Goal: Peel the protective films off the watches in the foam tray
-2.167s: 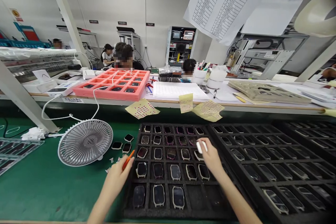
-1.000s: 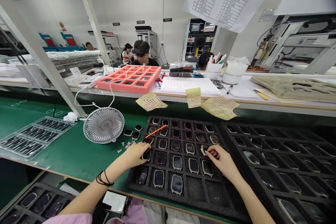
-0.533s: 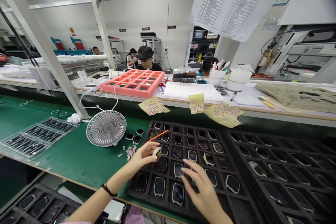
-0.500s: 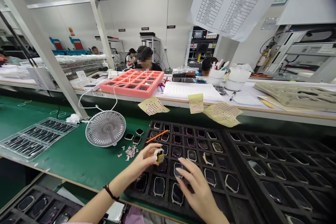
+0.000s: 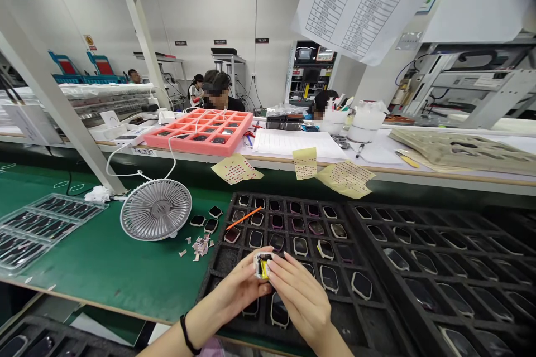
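My left hand (image 5: 237, 288) holds up an opened smartwatch case (image 5: 263, 265) between thumb and fingers, its inner side toward me. A yellow piece and dark parts show inside the pale frame. My right hand (image 5: 300, 297) is closed against the right side of the case, its fingertips on the yellow piece; whether they grip it is hard to see. Beneath both hands lies a black foam tray (image 5: 224, 259) with watch cases in its compartments, such as a white-framed watch (image 5: 300, 246). Across the tray's upper left rests an orange stick (image 5: 244, 218).
To the left stand a grey fan (image 5: 157, 210) and a clear plastic tray (image 5: 46, 226). Small pale pieces (image 5: 200, 246) lie near several watches (image 5: 210, 225). A second black foam tray (image 5: 422, 281) is at the right. The shelf holds a pink foam tray (image 5: 201, 133).
My right hand has moved up and left and now touches the watch case. My left hand has come slightly right and lower with the case. The camera view has shifted to the right.
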Available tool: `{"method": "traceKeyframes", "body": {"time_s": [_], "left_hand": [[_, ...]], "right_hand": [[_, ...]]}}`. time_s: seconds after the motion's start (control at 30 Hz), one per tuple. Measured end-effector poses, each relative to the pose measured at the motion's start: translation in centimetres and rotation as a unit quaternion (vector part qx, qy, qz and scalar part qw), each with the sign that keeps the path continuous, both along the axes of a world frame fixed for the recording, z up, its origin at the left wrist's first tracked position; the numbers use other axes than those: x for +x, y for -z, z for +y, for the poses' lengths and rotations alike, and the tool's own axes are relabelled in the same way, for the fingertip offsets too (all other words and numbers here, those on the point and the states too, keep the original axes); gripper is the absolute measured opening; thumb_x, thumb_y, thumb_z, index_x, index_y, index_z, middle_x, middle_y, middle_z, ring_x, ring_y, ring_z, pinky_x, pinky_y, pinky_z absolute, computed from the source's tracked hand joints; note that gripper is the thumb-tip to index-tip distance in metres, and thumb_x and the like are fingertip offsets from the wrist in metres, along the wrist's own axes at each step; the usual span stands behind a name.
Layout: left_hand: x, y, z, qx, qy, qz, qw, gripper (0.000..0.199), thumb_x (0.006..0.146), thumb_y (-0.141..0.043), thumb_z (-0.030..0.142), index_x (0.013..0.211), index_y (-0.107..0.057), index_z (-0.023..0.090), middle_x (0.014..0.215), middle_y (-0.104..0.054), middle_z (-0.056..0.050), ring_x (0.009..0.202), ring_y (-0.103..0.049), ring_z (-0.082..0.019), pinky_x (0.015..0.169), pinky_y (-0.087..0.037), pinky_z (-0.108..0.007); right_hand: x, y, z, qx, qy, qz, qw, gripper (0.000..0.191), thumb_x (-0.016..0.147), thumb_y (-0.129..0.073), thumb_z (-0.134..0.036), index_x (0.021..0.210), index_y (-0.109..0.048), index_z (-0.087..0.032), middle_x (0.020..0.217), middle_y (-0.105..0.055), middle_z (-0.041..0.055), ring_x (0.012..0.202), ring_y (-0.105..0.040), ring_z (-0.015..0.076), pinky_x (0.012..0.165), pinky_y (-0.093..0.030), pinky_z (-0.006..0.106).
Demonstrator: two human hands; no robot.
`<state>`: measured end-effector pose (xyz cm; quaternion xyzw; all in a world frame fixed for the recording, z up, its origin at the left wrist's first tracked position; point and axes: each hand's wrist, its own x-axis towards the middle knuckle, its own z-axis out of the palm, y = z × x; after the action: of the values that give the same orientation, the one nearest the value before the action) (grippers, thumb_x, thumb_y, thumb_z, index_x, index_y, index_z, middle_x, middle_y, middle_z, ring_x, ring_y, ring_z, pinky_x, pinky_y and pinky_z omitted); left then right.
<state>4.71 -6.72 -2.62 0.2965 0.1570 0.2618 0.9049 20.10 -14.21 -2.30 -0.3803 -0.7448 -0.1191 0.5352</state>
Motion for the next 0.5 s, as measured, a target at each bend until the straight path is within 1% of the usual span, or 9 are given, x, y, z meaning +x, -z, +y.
{"method": "traceKeyframes", "body": {"time_s": [0.07, 0.1, 0.17, 0.23, 0.3, 0.37, 0.5], "left_hand": [[0.0, 0.2, 0.0, -0.009, 0.002, -0.019, 1.000, 0.048, 0.064, -0.083, 0.034, 0.108, -0.067, 0.023, 0.095, -0.066, -0.001, 0.077, -0.058, -0.009, 0.070, -0.039, -0.022], [0.0, 0.3, -0.1, -0.012, 0.004, -0.026, 1.000, 0.046, 0.064, -0.083, 0.033, 0.107, -0.068, 0.023, 0.095, -0.066, -0.001, 0.078, -0.058, -0.009, 0.070, -0.040, -0.022], [0.0, 0.6, -0.2, -0.021, 0.010, -0.032, 0.999, 0.045, 0.064, -0.083, 0.030, 0.106, -0.068, 0.023, 0.097, -0.067, -0.002, 0.080, -0.059, -0.010, 0.072, -0.040, -0.022], [0.0, 0.9, -0.3, -0.037, 0.014, -0.037, 0.999, 0.045, 0.064, -0.084, 0.028, 0.107, -0.068, 0.023, 0.098, -0.068, -0.002, 0.082, -0.061, -0.011, 0.073, -0.041, -0.022], [0.2, 1.3, -0.4, -0.060, 0.016, -0.047, 0.997, 0.042, 0.066, -0.083, 0.029, 0.105, -0.069, 0.024, 0.099, -0.069, -0.001, 0.084, -0.062, -0.011, 0.075, -0.042, -0.023], [0.4, 1.6, -0.6, -0.084, 0.014, -0.063, 0.994, 0.034, 0.069, -0.081, 0.031, 0.100, -0.070, 0.024, 0.099, -0.071, 0.001, 0.085, -0.063, -0.011, 0.079, -0.043, -0.024], [0.7, 1.8, -1.0, -0.120, 0.017, -0.082, 0.989, 0.022, 0.071, -0.079, 0.029, 0.091, -0.072, 0.022, 0.094, -0.073, 0.001, 0.088, -0.064, -0.012, 0.084, -0.042, -0.025]], "right_hand": [[-0.2, -0.4, 0.2, 0.008, -0.004, 0.010, 1.000, 0.044, 0.085, -0.055, -0.003, 0.127, -0.057, -0.019, 0.110, -0.071, 0.0094, 0.107, -0.064, 0.0251, 0.092, -0.055, 0.046], [-0.2, -0.6, 0.3, 0.000, -0.009, 0.020, 1.000, 0.042, 0.085, -0.055, -0.003, 0.124, -0.059, -0.018, 0.109, -0.071, 0.0091, 0.107, -0.064, 0.0246, 0.092, -0.055, 0.046], [-0.1, -0.8, 0.4, -0.024, -0.015, 0.043, 0.999, 0.039, 0.085, -0.056, -0.003, 0.120, -0.062, -0.020, 0.107, -0.072, 0.0074, 0.107, -0.065, 0.0235, 0.093, -0.054, 0.046], [-0.1, -0.7, 0.5, -0.033, -0.010, 0.051, 0.998, 0.038, 0.085, -0.056, -0.003, 0.118, -0.062, -0.021, 0.106, -0.073, 0.0064, 0.107, -0.065, 0.0231, 0.094, -0.054, 0.046], [-0.1, -0.3, 0.5, -0.024, 0.001, 0.037, 0.999, 0.040, 0.086, -0.054, -0.002, 0.120, -0.061, -0.020, 0.108, -0.072, 0.0079, 0.110, -0.063, 0.0240, 0.094, -0.053, 0.047], [-0.3, 0.2, 0.4, -0.015, 0.010, 0.007, 1.000, 0.042, 0.086, -0.050, -0.001, 0.124, -0.058, -0.016, 0.113, -0.070, 0.0109, 0.115, -0.059, 0.0257, 0.095, -0.052, 0.048], [-0.5, 0.7, 0.3, -0.023, 0.022, -0.056, 0.998, 0.045, 0.087, -0.045, -0.001, 0.131, -0.051, -0.010, 0.121, -0.065, 0.0152, 0.123, -0.051, 0.0281, 0.097, -0.049, 0.052]]}}
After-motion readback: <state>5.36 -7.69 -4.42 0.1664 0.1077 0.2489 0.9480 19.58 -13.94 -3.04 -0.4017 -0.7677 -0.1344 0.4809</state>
